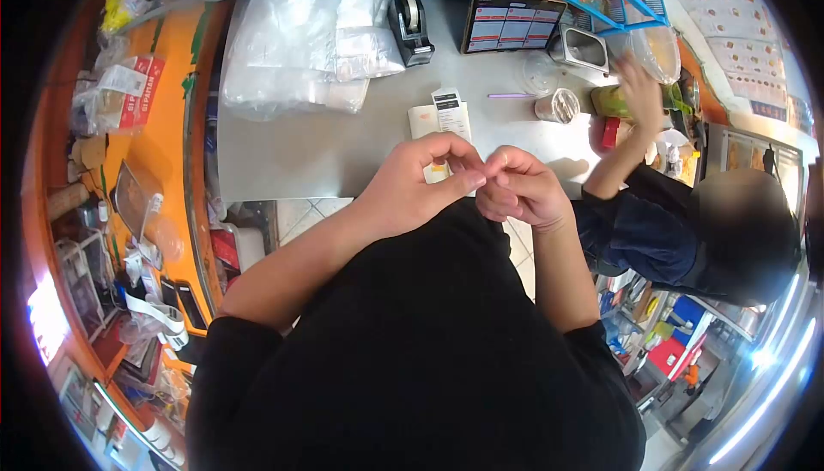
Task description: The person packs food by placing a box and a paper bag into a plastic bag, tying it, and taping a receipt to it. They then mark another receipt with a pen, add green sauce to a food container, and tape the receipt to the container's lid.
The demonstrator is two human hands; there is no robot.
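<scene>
My left hand point(425, 181) and my right hand point(528, 190) meet fingertip to fingertip in front of my body, over the near edge of the steel table point(300, 158). Thumb and forefinger are pinched together on each. Whatever lies between the fingertips, if anything, is too small to make out. Just beyond them a printed receipt point(450, 117) rests on a cream-coloured paper packet point(422, 123), whose lower part my hands partly cover.
Clear plastic bags point(287, 38), a tape dispenser point(412, 29) and a tablet point(513, 23) line the back. A purple pen-like stick point(511, 95), a lidded cup point(562, 106) and a metal container point(584, 46) stand right. A co-worker's arm point(635, 123) reaches over the table's right end.
</scene>
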